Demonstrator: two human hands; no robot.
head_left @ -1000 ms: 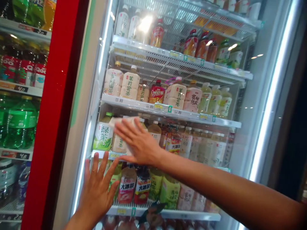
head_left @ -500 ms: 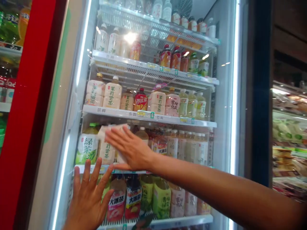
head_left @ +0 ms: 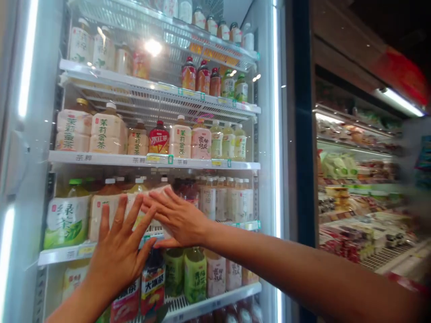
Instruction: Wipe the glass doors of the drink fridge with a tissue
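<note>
My left hand (head_left: 117, 251) lies flat on the glass door (head_left: 266, 148) of a drinks fridge, fingers spread, its fingertips just short of my right hand. My right hand (head_left: 175, 220) reaches across from the right and also lies flat on the glass, fingers stretched out to the left. It presses a pale cloth or paper (head_left: 155, 224) against the door; only the edges of that show. Behind the glass at hand height stand a green tea bottle (head_left: 65, 215) and pale tea bottles (head_left: 215, 199).
White wire shelves (head_left: 151, 159) inside hold rows of tea and juice bottles above and below my hands. A dark door frame (head_left: 303, 134) stands to the right. Beyond it is an open chiller (head_left: 357, 202) with packaged food, blurred.
The view has swung right; the red-framed fridge on the left is gone and the open chiller has appeared. My left hand has moved up, close to my right hand, which stays on the glass.
</note>
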